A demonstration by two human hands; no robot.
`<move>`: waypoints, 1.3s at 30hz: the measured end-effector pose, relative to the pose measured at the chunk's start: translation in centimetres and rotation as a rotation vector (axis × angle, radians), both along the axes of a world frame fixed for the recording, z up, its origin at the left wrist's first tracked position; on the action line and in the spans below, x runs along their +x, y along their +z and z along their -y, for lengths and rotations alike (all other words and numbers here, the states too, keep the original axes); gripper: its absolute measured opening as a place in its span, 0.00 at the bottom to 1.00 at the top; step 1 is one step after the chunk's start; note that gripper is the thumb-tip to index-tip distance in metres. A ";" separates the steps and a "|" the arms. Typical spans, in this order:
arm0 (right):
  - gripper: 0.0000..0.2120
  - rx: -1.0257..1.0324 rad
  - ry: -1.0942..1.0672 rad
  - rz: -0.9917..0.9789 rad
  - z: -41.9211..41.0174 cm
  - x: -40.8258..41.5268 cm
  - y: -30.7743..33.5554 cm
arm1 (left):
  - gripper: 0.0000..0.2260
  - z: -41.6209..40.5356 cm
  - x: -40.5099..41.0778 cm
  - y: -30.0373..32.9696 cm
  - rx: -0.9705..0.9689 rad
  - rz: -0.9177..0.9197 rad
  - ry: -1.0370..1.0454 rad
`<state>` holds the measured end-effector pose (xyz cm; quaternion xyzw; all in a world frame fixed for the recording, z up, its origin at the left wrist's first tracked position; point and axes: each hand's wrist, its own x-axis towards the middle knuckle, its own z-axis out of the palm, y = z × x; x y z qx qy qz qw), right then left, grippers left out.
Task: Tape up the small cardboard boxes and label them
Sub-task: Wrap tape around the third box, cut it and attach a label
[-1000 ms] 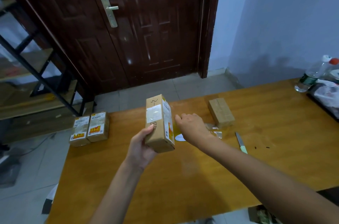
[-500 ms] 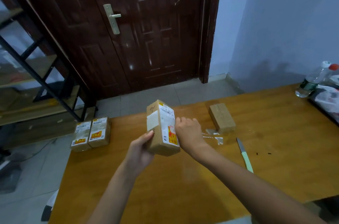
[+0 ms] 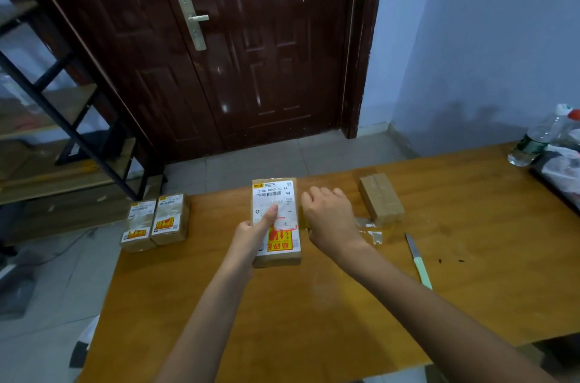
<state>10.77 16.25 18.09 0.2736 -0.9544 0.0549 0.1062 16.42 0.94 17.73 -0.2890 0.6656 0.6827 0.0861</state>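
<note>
Far left table edge: two labelled boxes [image 3: 154, 221] parked side by side, touching, labels up — looks like the done pile, kept clear of the work zone. Centre: box in hand [image 3: 276, 222], label face up toward the camera, long axis running away from the body; probably held that way so the shipping label [image 3: 275, 210] can be pressed flat and checked. Cannot tell if it rests on the table [image 3: 314, 313] or hangs just above. Left hand [image 3: 251, 235] grips the box's left side, thumb laid straight across the label near the barcode, likely rubbing it down; other fingers hidden under the box. Right hand [image 3: 329, 219] just beside the box's right edge, palm down, fingers loosely curled over that side, steadying it; hard to say if actually pinching anything. Right of that: white scraps [image 3: 373, 233] on the wood, probably label backing or tape offcuts. Beyond them a plain taped box [image 3: 381, 199], no label yet, near enough to grab — likely next in queue. Knife [image 3: 419, 260] with pale green handle lying flat, blade pointing away, within right-hand reach for cutting tape. Far right: plastic bottle [image 3: 533, 144] and bagged clutter, out of the way.
</note>
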 end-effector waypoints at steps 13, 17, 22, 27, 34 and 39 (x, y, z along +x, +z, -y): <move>0.13 -0.046 -0.010 -0.231 -4.7 -2.7 3.0 | 0.21 3.9 0.6 -0.6 0.501 -0.061 0.140; 0.16 0.058 -0.068 -0.218 -5.7 -2.6 3.5 | 0.22 5.4 0.9 -0.1 0.578 -0.111 0.099; 0.18 0.066 -0.093 -0.184 -5.5 -2.4 2.9 | 0.22 4.9 0.9 0.3 0.576 -0.141 0.089; 0.20 0.054 -0.084 -0.158 -4.7 -2.1 2.0 | 0.19 4.7 0.8 0.7 0.664 -0.212 0.055; 0.18 0.045 -0.076 -0.115 -2.7 -1.6 1.4 | 0.21 3.4 0.5 1.3 0.787 -0.319 -0.020; 0.20 0.068 -0.062 -0.100 -1.6 -1.2 1.4 | 0.25 2.9 0.4 1.1 0.831 -0.353 -0.071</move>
